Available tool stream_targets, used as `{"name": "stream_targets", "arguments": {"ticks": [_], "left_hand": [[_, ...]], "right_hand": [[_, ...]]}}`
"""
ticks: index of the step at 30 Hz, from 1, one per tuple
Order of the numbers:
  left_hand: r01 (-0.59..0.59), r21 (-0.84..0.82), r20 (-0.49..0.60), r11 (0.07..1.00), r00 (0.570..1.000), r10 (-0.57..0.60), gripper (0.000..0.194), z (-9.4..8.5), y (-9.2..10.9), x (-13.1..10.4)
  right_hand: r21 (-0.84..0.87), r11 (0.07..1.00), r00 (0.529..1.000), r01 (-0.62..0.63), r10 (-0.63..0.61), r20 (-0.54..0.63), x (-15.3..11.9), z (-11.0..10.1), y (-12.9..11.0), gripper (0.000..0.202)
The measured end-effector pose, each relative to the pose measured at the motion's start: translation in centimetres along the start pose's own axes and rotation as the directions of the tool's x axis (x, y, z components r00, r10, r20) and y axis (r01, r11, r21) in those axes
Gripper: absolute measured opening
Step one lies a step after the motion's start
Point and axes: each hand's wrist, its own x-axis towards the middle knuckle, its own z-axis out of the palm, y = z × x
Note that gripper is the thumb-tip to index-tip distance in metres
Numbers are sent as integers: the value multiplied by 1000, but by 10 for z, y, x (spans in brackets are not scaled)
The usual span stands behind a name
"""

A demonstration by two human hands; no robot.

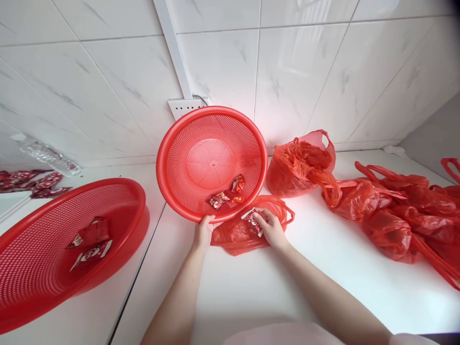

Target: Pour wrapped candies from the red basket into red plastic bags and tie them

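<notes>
My left hand [204,232] grips the near rim of a round red plastic basket [212,158], which is tilted up so its inside faces me. A few small wrapped sweets [227,197] lie in the lower part of its wall. Between the fingers and thumb of my right hand [270,227] is a small dark red and white packet [252,221]. It is just below the basket's rim, over a red plastic bag [237,237] lying on the white table. What that bag holds is hidden.
At left, a second red basket [134,206] contains a few packets [91,239]. Behind it are a clear plastic bottle [50,155] and more red packets [45,182]. A red bag [298,167] stands near the wall; several filled red bags [391,225] are at right. A power strip [176,109] is behind the basket.
</notes>
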Motion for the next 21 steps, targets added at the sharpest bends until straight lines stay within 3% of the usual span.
{"name": "stream_targets", "arguments": {"ticks": [3,9,11,15,18,21], "left_hand": [[-18,-6,-22,1000,1000,18,36,-1,3,2],[-12,-6,-33,1000,999,12,37,0,6,-1],[-15,-17,-27,1000,1000,15,38,2,7,-3],[-57,-53,-29,997,998,56,39,7,10,-6],[-107,-82,-20,991,994,106,39,10,13,-7],[-122,-111,-10,986,993,121,39,10,13,-8]], "right_hand": [[-124,992,999,-25,27,17,-4,0,-1,51],[-407,894,982,186,-157,105,-11,-3,-10,39],[-481,822,952,306,-264,155,-10,-4,-10,37],[-643,572,834,510,-512,206,-8,-5,-8,31],[-637,490,797,595,-464,387,-8,-6,-4,23],[-653,468,803,595,-360,474,-8,-5,2,36]]}}
